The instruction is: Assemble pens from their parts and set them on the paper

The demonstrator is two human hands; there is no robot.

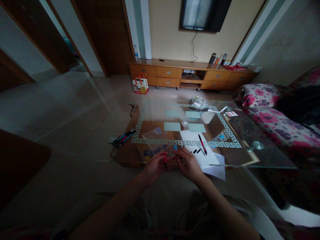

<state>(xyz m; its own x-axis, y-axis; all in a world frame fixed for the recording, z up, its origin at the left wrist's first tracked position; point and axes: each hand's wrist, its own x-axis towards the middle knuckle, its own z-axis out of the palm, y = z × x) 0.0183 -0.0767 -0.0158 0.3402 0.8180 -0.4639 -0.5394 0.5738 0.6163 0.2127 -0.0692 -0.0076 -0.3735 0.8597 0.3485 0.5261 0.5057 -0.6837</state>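
My left hand (pixel 154 165) and my right hand (pixel 188 163) meet close together at the near edge of the glass worktop (pixel 250 133). The left hand is closed around a small red pen part (pixel 165 160), which stands almost upright between the two hands. The right hand is half curled, its fingertips near the red piece; I cannot tell if it holds something. Just behind the right hand lies white paper (pixel 197 143) with a red-and-black pen (pixel 202 144) and some small black pieces (pixel 197 151) on it. At the left edge of the worktop there is a bundle of pens (pixel 122 137). Far behind stand a wooden cabinet (pixel 170 72) and a paper bag (pixel 140 85) on the floor.
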